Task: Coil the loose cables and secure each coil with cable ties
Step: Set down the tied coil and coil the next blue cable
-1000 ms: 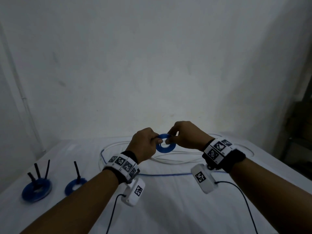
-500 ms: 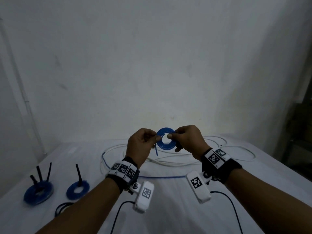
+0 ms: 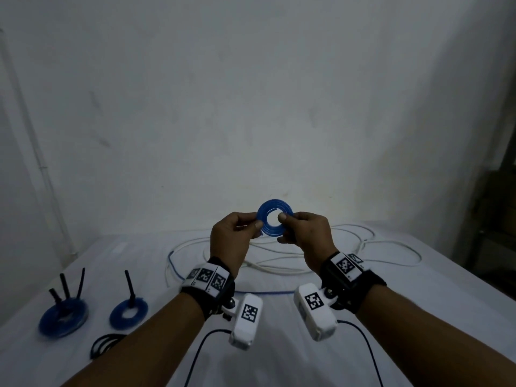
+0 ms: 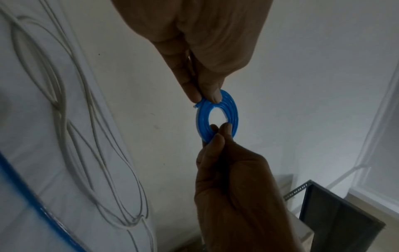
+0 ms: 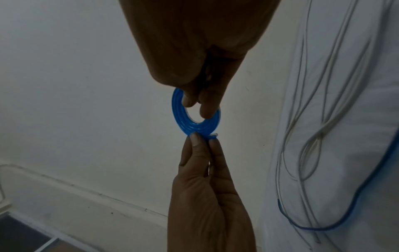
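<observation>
A small flat coil of blue cable [image 3: 275, 217] is held up in the air above the table, its face turned toward me. My left hand [image 3: 258, 225] pinches its left edge, where the cable's loose end sticks out. My right hand [image 3: 282, 218] pinches the right side, thumb on the inner rim. In the left wrist view the left fingers [image 4: 207, 95] grip the coil [image 4: 234, 116] from above and the right hand [image 4: 218, 134] from below. The right wrist view shows the coil [image 5: 190, 127] with the right hand [image 5: 200, 104] on top and the left hand [image 5: 200, 139] beneath.
Loose white cable [image 3: 279, 265] lies in wide loops on the white table [image 3: 139, 261] behind my hands, with a loose blue cable [image 3: 262, 292] in front of it. At the left lie two blue coils with black ties [image 3: 63, 317] [image 3: 128, 312] and a black cable [image 3: 104, 343].
Both hands have lifted the blue coil higher and turned it to face me. The short tail that hung below it half a second ago is now drawn in at the left thumb.
</observation>
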